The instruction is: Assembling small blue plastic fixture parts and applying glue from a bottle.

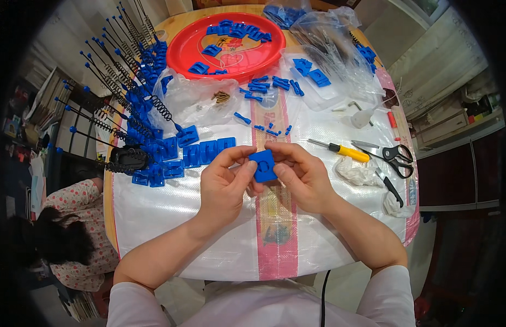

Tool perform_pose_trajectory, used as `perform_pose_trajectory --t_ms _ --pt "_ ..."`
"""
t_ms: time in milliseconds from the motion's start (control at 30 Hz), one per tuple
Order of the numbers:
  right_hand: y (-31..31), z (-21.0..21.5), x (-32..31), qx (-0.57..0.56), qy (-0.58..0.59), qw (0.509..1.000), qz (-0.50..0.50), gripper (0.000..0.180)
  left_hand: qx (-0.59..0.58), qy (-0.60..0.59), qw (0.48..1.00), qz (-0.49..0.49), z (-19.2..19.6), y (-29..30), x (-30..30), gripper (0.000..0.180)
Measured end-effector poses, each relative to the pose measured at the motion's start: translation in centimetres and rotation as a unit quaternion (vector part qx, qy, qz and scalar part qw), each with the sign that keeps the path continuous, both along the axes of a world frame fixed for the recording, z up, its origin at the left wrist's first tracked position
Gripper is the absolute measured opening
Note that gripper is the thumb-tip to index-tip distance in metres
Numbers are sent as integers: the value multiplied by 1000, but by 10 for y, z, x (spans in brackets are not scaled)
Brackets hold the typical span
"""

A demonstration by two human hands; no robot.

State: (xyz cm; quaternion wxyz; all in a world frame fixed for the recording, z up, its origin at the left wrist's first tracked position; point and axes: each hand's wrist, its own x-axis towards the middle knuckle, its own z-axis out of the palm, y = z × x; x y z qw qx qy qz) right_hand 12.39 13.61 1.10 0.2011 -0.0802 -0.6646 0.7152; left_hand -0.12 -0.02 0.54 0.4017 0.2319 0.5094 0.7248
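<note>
Between both hands, above the middle of the table, I hold a small square blue plastic piece (263,165) with a round recess in its face. My left hand (229,177) pinches its left side with thumb and fingers. Its right edge is gripped by my right hand (302,177), the thumb on the near corner. Just beyond my left hand lies a row of similar blue plastic pieces (208,151). To the right of my right hand rests a yellow-handled screwdriver (351,152). The undersides of the fingers are hidden.
Blue bases with springs on rods (134,109) crowd the left side. A red tray (179,57) with blue parts stands at the back, near screws (221,97) on plastic and small blue parts (258,87). Scissors (399,159) and a knife (392,188) lie right. A person (73,234) is at far left.
</note>
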Motion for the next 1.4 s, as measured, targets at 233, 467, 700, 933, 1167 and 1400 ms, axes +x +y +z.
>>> perform_pose_trajectory --t_ms 233,467,700,933,1167,1400 --pt "3 5 2 -14 -11 1000 20 34 50 -23 998 4 -3 5 1 21" --pt "5 -3 0 -30 -14 999 -17 35 25 -17 1000 -3 -6 4 1 17" --pt "14 -7 -1 -101 -43 992 -65 32 103 383 880 -263 11 -13 9 17" --pt "10 3 -3 -30 -14 995 -95 26 130 513 795 -297 -1 -13 18 19" --pt "5 26 -2 201 -151 967 -41 24 113 517 794 -299 -6 -14 19 21" --pt "23 14 -35 573 31 819 -21 26 93 504 796 -322 -3 -14 18 24"
